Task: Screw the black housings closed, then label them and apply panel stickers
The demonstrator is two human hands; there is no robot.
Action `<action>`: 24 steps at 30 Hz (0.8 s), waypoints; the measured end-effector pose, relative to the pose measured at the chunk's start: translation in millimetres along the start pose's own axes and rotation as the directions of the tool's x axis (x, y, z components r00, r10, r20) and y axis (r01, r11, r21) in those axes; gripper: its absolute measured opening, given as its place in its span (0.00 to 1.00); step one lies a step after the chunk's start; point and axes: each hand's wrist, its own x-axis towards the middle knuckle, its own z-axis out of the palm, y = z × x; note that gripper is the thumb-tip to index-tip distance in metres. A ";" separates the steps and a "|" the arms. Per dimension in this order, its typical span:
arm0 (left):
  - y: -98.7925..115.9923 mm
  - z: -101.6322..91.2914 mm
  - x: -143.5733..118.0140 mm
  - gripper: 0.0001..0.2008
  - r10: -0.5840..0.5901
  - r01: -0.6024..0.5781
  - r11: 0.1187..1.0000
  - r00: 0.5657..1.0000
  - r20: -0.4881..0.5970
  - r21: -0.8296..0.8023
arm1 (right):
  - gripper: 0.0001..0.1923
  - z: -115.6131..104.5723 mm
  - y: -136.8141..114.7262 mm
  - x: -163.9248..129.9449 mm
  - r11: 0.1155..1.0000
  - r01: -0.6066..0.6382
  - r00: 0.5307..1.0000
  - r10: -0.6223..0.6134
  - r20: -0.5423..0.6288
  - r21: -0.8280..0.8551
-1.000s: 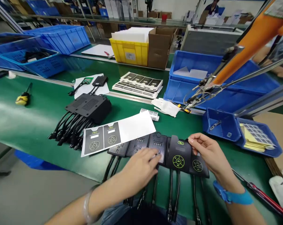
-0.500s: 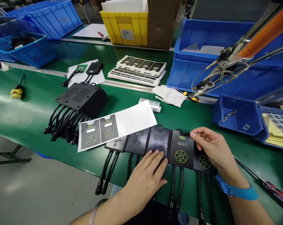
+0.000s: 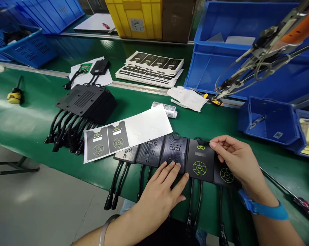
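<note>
A row of flat black control boxes with cables lies along the bench's front edge. My left hand (image 3: 161, 189) rests with outstretched fingers on an unlabelled control box (image 3: 175, 150) with a digit display, its fingertips reaching the edge of the adjoining one. On that adjoining box lies a dark label (image 3: 199, 159) with green markings. My right hand (image 3: 238, 160) pinches its upper right corner between thumb and forefinger. Partly behind my right hand is another labelled control box (image 3: 225, 174). A label sheet (image 3: 144, 128), with two labels at its left end, overlaps the boxes at the left.
Stacked black control boxes (image 3: 86, 102) stand at the left. Label sheets (image 3: 149, 71), a sticker roll (image 3: 167, 108) and a white glove (image 3: 186, 97) lie farther back. A blue bin (image 3: 264, 123) and a long screwdriver (image 3: 287, 189) are at the right. An orange-handled tool (image 3: 298, 32) hangs above.
The view has tilted slightly downward. Both hands keep nearly the same places on the boxes, with the right thumb and forefinger still at the label's corner.
</note>
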 end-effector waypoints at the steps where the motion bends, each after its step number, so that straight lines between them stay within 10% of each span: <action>1: 0.1 0.0 0.3 0.20 -0.001 0.001 1.000 1.000 0.001 0.001 | 0.12 0.7 -0.3 0.2 1.000 0.007 1.000 -0.007 -0.004 -0.010; 24: -1.6 1.6 2.4 0.22 -0.001 0.000 1.000 1.000 0.026 0.025 | 0.14 5.5 11.4 3.1 0.981 0.034 0.999 -0.039 -0.025 -0.194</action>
